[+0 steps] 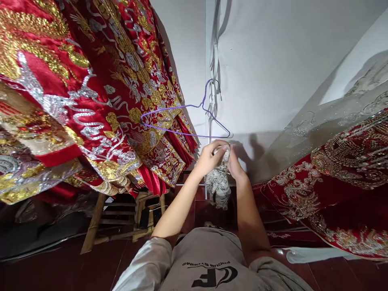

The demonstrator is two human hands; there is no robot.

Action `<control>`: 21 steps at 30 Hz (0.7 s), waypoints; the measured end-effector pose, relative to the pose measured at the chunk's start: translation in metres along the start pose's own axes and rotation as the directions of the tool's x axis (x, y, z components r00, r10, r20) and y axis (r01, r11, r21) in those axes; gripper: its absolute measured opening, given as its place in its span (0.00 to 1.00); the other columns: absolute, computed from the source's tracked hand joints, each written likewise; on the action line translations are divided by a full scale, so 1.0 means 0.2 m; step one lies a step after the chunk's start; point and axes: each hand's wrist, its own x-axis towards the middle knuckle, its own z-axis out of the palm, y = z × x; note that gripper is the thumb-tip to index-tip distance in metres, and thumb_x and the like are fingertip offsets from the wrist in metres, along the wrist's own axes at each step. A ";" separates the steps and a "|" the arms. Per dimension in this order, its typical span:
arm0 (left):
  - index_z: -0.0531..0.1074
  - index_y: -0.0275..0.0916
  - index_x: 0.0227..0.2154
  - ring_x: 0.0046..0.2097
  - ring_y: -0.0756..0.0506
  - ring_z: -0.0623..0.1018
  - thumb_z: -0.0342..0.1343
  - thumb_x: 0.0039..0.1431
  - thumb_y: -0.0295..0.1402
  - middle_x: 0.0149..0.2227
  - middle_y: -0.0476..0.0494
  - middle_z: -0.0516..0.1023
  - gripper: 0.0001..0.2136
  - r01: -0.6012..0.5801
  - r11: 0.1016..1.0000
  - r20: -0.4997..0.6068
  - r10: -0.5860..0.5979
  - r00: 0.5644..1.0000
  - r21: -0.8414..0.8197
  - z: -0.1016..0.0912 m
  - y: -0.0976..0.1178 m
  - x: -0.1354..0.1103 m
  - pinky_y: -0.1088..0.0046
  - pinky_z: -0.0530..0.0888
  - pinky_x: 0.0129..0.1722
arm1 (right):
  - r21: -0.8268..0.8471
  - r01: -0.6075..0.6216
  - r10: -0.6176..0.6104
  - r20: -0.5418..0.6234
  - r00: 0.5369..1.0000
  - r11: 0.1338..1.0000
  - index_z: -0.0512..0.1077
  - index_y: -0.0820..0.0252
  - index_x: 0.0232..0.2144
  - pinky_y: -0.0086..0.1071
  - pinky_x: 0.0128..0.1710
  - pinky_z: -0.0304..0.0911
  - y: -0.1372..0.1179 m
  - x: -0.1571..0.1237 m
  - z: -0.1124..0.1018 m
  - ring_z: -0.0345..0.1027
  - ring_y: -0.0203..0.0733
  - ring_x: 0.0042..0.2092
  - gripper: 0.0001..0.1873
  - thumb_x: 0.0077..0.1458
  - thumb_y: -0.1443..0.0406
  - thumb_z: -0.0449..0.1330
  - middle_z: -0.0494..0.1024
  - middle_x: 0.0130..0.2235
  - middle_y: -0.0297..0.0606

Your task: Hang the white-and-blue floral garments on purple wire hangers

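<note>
Below purple hanger (202, 105), white patterned cloth (218, 182) is grasped up top, grip of L hand (209, 159) & R hand (235, 166) closed on it; prob. lightweight, soft, floppy, best held by gathered top.

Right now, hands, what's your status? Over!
Left hand gripping bunched, off-white, dark-patterned cloth. Right hand against its other side. Cloth hanging below both. Thin purple clothes hanger beyond, seemingly not in the way.

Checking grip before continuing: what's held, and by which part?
Left hand and right hand hold the patterned white fabric by its bunched upper end.
</note>
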 end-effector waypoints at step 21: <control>0.76 0.35 0.32 0.32 0.47 0.72 0.49 0.67 0.48 0.29 0.47 0.77 0.20 0.197 0.799 0.378 -0.466 0.800 0.568 -0.49 0.14 -0.20 0.73 0.69 0.35 | -0.557 0.240 -0.315 -0.042 0.948 0.795 0.80 0.54 0.48 0.53 0.54 0.70 -0.44 0.23 -0.62 0.74 0.64 0.55 0.25 0.46 0.59 0.70 0.82 0.52 0.43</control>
